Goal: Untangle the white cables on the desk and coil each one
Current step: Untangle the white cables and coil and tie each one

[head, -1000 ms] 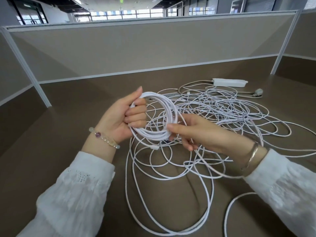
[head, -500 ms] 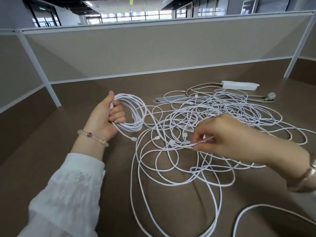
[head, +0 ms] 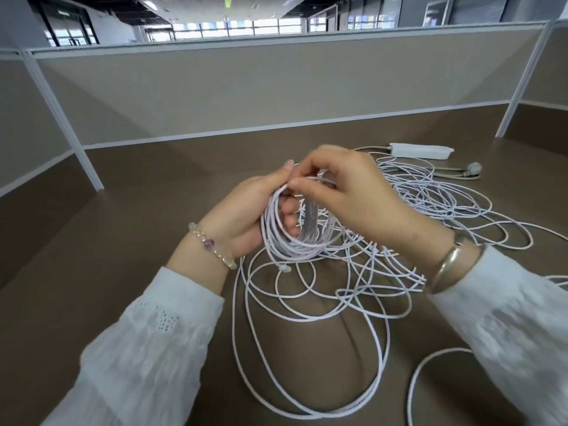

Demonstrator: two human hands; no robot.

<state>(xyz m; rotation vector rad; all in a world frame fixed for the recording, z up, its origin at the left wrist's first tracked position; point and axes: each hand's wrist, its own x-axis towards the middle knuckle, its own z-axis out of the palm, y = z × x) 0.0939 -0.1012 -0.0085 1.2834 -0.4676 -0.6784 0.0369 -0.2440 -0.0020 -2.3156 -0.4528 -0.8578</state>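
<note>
A coil of white cable [head: 296, 245] hangs above the brown desk, with my left hand [head: 255, 213] gripping it, fingers through the loops. My right hand [head: 347, 195] pinches a strand of the same cable at the top of the coil, right by my left thumb. A small white connector [head: 285, 269] dangles under the coil. The tangled white cables [head: 310, 318] sprawl over the desk below and to the right of both hands, in large loose loops.
A white power strip [head: 421, 150] with its beige cord and a grey plug [head: 473, 167] lies at the back right. Beige partition walls [head: 246, 87] close off the desk at the back and sides. Another cable loop [head: 430, 367] lies near the front right.
My right hand has come back from the tangle to the coil, bringing a strand to its top. The coil has gained a loop and both hands have met above the desk.
</note>
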